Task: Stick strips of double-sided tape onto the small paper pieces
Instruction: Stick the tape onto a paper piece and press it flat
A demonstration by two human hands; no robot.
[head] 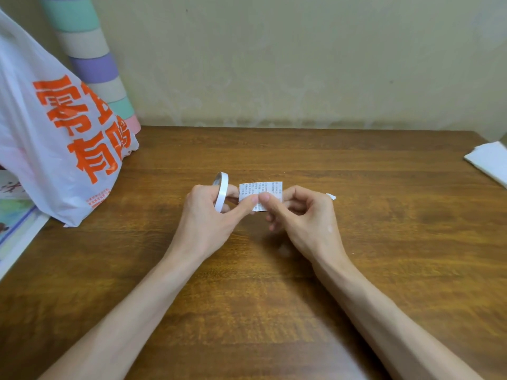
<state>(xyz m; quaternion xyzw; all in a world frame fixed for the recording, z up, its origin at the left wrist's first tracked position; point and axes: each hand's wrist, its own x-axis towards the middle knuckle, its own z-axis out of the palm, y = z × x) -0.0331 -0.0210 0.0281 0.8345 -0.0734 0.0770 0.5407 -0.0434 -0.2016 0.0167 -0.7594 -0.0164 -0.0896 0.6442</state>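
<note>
Closely paired, left hand [208, 215] and right hand [304, 215] are pinching a paper piece [260, 189] above the table [274, 311], thumbs nearly touching.
The left is also gripping the tape roll [221, 187]; a strip seems to be going on, needing a firm press and tear next.

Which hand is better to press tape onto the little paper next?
Probably the right hand: it pinches only the small printed paper piece, while the left hand also grips the white tape roll.

Head camera looks forward and down (close) over the table [356, 165].
</note>
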